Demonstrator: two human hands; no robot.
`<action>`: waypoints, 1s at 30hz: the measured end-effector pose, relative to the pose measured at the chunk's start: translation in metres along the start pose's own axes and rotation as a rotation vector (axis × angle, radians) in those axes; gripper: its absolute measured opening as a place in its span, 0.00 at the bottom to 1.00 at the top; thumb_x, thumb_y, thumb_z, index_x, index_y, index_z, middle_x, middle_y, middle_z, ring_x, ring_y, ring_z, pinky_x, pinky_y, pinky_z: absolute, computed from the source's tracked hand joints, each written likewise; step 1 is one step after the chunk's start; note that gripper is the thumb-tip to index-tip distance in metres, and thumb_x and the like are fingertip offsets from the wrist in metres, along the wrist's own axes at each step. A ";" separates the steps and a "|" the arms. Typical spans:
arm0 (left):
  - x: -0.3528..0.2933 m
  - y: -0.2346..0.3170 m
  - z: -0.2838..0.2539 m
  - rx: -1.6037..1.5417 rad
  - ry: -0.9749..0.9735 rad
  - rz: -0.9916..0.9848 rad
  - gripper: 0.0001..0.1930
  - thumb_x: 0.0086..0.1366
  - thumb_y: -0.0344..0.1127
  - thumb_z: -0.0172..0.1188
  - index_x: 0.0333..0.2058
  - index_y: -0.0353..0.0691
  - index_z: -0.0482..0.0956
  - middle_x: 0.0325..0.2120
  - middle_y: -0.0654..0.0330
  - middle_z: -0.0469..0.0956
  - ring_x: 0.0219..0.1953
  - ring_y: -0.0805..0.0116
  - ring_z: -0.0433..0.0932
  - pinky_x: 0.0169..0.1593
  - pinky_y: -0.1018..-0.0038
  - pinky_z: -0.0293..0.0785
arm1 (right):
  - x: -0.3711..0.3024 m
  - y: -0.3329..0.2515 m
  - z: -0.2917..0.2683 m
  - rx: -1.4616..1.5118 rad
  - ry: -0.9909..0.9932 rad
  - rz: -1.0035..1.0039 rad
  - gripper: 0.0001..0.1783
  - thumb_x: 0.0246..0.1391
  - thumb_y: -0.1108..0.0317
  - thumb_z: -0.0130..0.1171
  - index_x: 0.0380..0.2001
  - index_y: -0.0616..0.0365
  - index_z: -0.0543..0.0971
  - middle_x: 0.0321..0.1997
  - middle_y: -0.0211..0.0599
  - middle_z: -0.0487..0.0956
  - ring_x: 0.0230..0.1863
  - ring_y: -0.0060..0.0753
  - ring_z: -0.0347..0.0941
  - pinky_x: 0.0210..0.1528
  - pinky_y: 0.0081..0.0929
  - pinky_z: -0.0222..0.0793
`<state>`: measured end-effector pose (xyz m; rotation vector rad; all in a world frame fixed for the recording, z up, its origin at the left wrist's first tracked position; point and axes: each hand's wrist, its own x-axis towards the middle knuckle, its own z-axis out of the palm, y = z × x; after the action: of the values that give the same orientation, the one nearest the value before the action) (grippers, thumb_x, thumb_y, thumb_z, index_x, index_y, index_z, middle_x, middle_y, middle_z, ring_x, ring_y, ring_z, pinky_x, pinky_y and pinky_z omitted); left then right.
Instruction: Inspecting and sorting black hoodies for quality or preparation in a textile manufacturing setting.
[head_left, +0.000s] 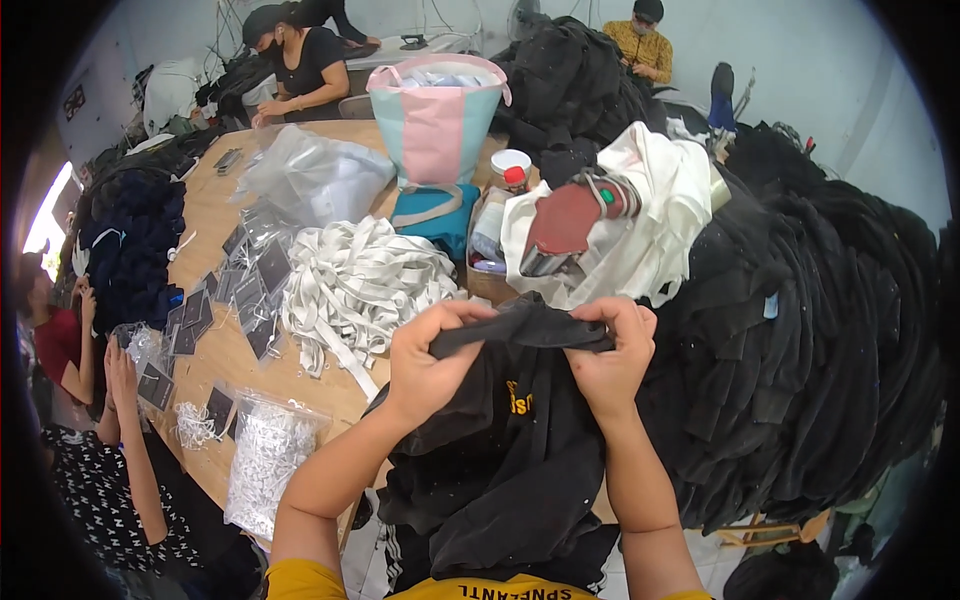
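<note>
A black garment with a small yellow print hangs in front of me, over my lap. My left hand pinches one end of a folded band of its cloth, and my right hand pinches the other. Between them the band is stretched roughly level, and the rest of the garment drops in loose folds below. Which part of the garment the band belongs to, I cannot tell. Just past my left hand lies a heap of white flat tape. Beyond my right hand is a red and grey iron-like tool on white cloth.
Big piles of black garments rise on the right. The wooden table carries black tags, a bag of white fasteners, a plastic bag and a pink-and-blue basket. Co-workers are at the left and back.
</note>
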<state>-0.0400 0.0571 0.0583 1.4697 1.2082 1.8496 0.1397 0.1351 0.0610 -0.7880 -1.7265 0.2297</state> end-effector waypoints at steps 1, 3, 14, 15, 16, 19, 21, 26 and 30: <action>0.007 -0.003 -0.003 -0.004 0.011 0.027 0.09 0.50 0.17 0.61 0.21 0.34 0.69 0.35 0.52 0.78 0.32 0.70 0.77 0.39 0.78 0.71 | 0.002 0.001 0.007 -0.003 -0.002 -0.028 0.15 0.27 0.74 0.67 0.23 0.51 0.74 0.25 0.22 0.75 0.30 0.28 0.69 0.42 0.27 0.54; 0.018 -0.010 -0.007 0.284 0.119 0.325 0.10 0.48 0.15 0.61 0.21 0.34 0.69 0.36 0.55 0.75 0.29 0.72 0.75 0.36 0.79 0.70 | 0.007 0.004 0.019 0.016 0.016 0.038 0.14 0.28 0.73 0.68 0.22 0.51 0.74 0.24 0.22 0.74 0.29 0.28 0.69 0.42 0.26 0.54; 0.031 -0.032 -0.003 0.679 0.088 0.808 0.10 0.38 0.22 0.61 0.20 0.42 0.72 0.33 0.59 0.73 0.21 0.67 0.69 0.22 0.75 0.65 | 0.001 0.027 0.022 0.139 0.035 0.300 0.13 0.29 0.74 0.67 0.22 0.54 0.74 0.24 0.26 0.74 0.30 0.31 0.68 0.43 0.24 0.56; 0.030 -0.032 -0.005 0.677 0.098 0.891 0.10 0.37 0.24 0.61 0.20 0.45 0.72 0.33 0.59 0.73 0.22 0.66 0.70 0.22 0.75 0.65 | 0.000 0.027 0.021 0.142 0.045 0.288 0.13 0.28 0.75 0.67 0.22 0.54 0.74 0.24 0.26 0.74 0.30 0.31 0.68 0.43 0.24 0.56; 0.029 -0.032 -0.009 0.667 0.109 0.901 0.10 0.37 0.24 0.61 0.20 0.45 0.72 0.33 0.59 0.73 0.22 0.66 0.70 0.22 0.75 0.65 | 0.000 0.025 0.020 0.136 0.047 0.274 0.13 0.28 0.75 0.67 0.22 0.54 0.74 0.24 0.26 0.74 0.30 0.31 0.68 0.43 0.24 0.56; 0.029 -0.031 -0.018 0.715 0.117 1.020 0.11 0.35 0.25 0.62 0.20 0.47 0.74 0.33 0.61 0.73 0.26 0.64 0.71 0.23 0.75 0.66 | 0.000 0.021 0.020 0.013 0.043 0.086 0.14 0.27 0.75 0.67 0.21 0.53 0.74 0.24 0.26 0.74 0.30 0.31 0.68 0.42 0.24 0.56; 0.034 -0.029 -0.019 0.744 0.126 1.000 0.11 0.35 0.25 0.62 0.21 0.47 0.74 0.33 0.61 0.72 0.26 0.64 0.71 0.23 0.75 0.66 | 0.003 0.020 0.024 0.008 0.027 0.123 0.13 0.30 0.80 0.65 0.23 0.56 0.74 0.25 0.28 0.75 0.35 0.32 0.65 0.42 0.26 0.60; 0.039 -0.020 -0.011 0.695 0.090 1.048 0.13 0.32 0.24 0.60 0.21 0.47 0.73 0.31 0.63 0.72 0.26 0.65 0.70 0.22 0.74 0.65 | 0.003 0.020 0.023 -0.063 0.188 -0.089 0.12 0.35 0.78 0.63 0.23 0.57 0.70 0.25 0.31 0.75 0.33 0.34 0.66 0.42 0.26 0.60; 0.011 -0.020 -0.011 0.629 0.017 1.206 0.11 0.34 0.28 0.59 0.20 0.51 0.72 0.30 0.67 0.71 0.24 0.69 0.65 0.23 0.77 0.64 | -0.022 0.020 -0.007 -0.158 0.190 -0.333 0.20 0.40 0.70 0.66 0.21 0.50 0.61 0.25 0.29 0.76 0.28 0.34 0.65 0.40 0.32 0.56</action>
<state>-0.0563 0.0722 0.0470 2.9993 0.9980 2.2064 0.1564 0.1348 0.0356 -0.6016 -1.6776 -0.2049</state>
